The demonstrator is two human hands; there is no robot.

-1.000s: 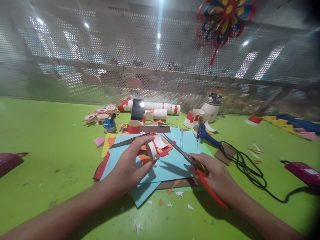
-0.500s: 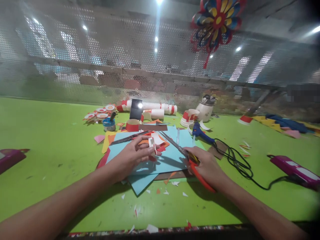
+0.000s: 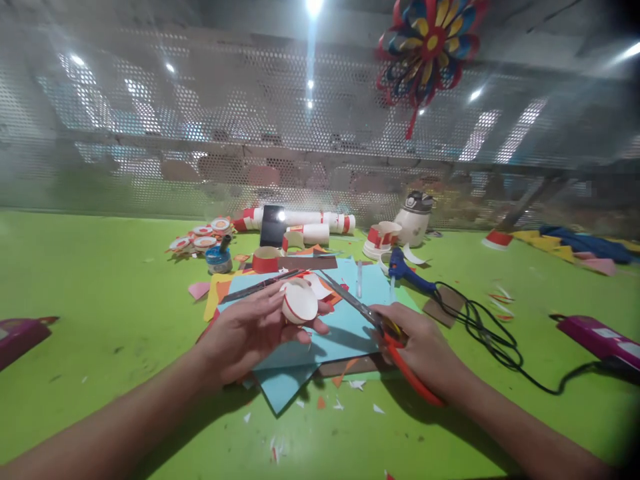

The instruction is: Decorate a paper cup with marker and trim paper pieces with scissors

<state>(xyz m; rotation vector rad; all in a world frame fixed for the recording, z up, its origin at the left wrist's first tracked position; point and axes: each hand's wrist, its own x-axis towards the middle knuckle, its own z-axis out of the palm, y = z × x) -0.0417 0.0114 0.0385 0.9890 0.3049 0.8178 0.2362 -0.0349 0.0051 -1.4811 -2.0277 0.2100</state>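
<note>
Green tabletop [image 3: 125,287] as base | blue paper [image 3: 340,343] spread centrally, likely a working pad | right hand [image 3: 415,347] closed around red-handled scissors [image 3: 413,377], leaving blades free | left hand [image 3: 250,333] half-curled, palm up, holding white cup piece [image 3: 301,303] above the paper, round face probably tilted for viewing

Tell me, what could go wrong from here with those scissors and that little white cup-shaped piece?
The scissors in the right hand have their blades close to the fingers of the left hand, so a careless move might nick one.

The white cup-shaped piece sits among partly spread fingers and could slip.

The looped black cord lies beside the right hand and might snag it.
</note>
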